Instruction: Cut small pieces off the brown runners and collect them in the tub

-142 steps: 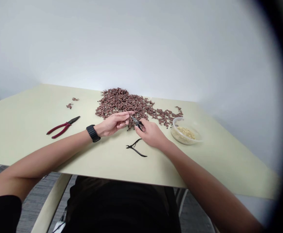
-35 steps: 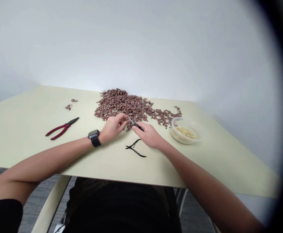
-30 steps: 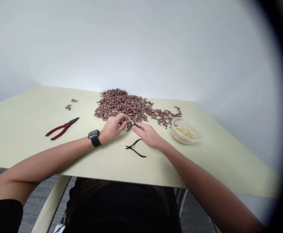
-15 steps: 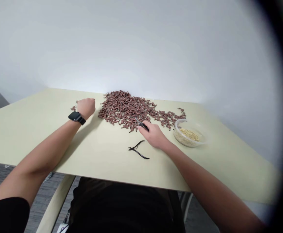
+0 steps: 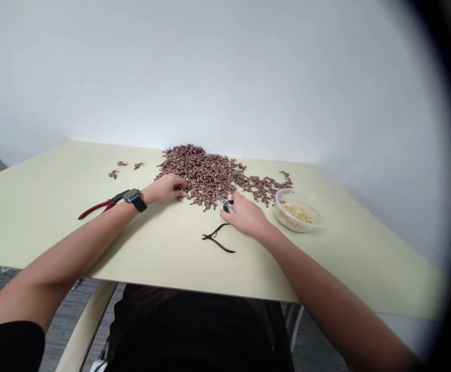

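Note:
A heap of small reddish-brown pieces (image 5: 198,168), too small to make out exactly, lies in the middle of the table. My left hand (image 5: 168,188), with a black watch on its wrist, is at the heap's front left edge. Its thumb and fingers are apart, curved around some brown pieces. My right hand (image 5: 244,213) grips small pliers (image 5: 226,205) with black handles, their silver jaws pointing at the heap's front edge. Just below, black nippers (image 5: 215,238) lie on the table.
Red-handled pliers (image 5: 97,208) lie beside my left forearm, partly behind it. Farther left are a few separate brown pieces (image 5: 113,174). A clear round tub (image 5: 285,221) holding gold-coloured bits (image 5: 298,213) stands right of my right hand. A pale wall rises behind the table (image 5: 163,258).
My left hand has moved right, from the separate pieces to the heap, with its fingers now spread. The pliers in my right hand have shifted slightly, their handles looking wider apart.

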Motion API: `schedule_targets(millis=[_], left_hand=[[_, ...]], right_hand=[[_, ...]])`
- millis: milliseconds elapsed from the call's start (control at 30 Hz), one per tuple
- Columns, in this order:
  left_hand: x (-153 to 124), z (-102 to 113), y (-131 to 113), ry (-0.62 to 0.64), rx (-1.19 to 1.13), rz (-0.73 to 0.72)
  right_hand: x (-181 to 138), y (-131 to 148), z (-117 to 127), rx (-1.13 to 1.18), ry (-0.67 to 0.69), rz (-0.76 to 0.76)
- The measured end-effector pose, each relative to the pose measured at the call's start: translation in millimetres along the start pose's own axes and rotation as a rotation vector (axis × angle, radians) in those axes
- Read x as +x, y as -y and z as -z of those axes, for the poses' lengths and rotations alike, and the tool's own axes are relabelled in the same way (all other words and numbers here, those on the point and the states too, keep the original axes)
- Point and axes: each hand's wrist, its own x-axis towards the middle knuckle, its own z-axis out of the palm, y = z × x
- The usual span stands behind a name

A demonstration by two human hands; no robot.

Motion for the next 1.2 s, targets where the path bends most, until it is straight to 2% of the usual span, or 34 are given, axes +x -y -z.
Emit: schedule_targets(millis=[200,367,433,500,567,600,700,767,867,933,1033,1200], left_hand=[[-2,-3,0,0.009,0.004,0.025],[-2,3,3,0.091,0.010,-0.015],[-2,5,4,0.123,-0.008,-0.008],[-2,5,3,0.139,-0.017,0.006],[-2,4,1,0.129,-0.002,0.017],[-2,4,0,0.119,0.012,0.019],[-2,4,-3,0.109,0.048,0.015],[-2,6,-4,0.130,0.036,0.009],[-3,6,-5,0.121,0.012,-0.007],[-3,5,-6,0.085,0.018,-0.030],[-3,5,-10,0.047,0.039,-0.071],[-3,9,-15,-0.011,0.072,-0.076]], right_hand=[[1,-3,-9,-0.086,-0.049,0.012],[-5,6,-6,-0.095,-0.127,0.042],[-6,13,6,-0.050,-0.234,0.095],[-6,13,26,0.043,-0.406,0.147],[-2,1,48,0.162,-0.550,0.117],[1,-11,59,0.216,-0.564,0.071],[11,-61,84,0.227,-0.454,-0.173],[18,-96,92,0.176,-0.287,-0.312],[24,-128,91,0.094,0.110,-0.274],[25,-136,86,-0.026,0.233,-0.204],[23,-136,81,-0.149,0.244,-0.157],[22,-134,83,-0.160,0.205,-0.168]])
